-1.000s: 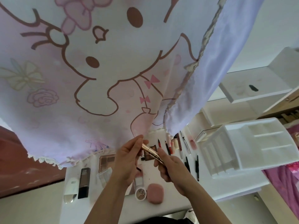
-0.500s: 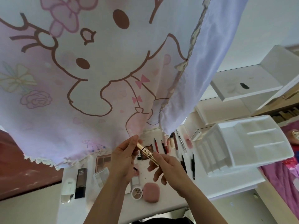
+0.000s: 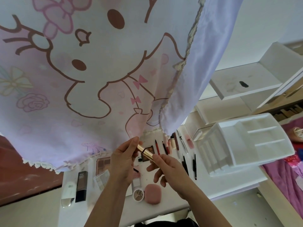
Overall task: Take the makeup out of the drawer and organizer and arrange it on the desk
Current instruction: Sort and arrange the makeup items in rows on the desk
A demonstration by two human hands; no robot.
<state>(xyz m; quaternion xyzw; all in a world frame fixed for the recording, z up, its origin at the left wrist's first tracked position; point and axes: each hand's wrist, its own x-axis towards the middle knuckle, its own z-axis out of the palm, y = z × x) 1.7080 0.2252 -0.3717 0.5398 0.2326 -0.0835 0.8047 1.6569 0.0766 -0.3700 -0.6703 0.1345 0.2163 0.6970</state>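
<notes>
Head view: our left hand [image 3: 123, 161] and right hand [image 3: 169, 167] each pinch one end of the gold tube [image 3: 145, 151] above the desk [image 3: 208, 184]. Lettering on the desk's round compact [image 3: 138, 194] is unreadable. A curtain [image 3: 82, 66] hides the desk's far edge.

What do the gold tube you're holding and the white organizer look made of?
The slim gold tube, held by the left hand and right hand: shiny metallic finish with bright highlights, metal or metallised plastic, cannot tell which. The white compartmented organizer: likely moulded plastic, smooth, slightly glossy, thin uniform divider walls.
</notes>
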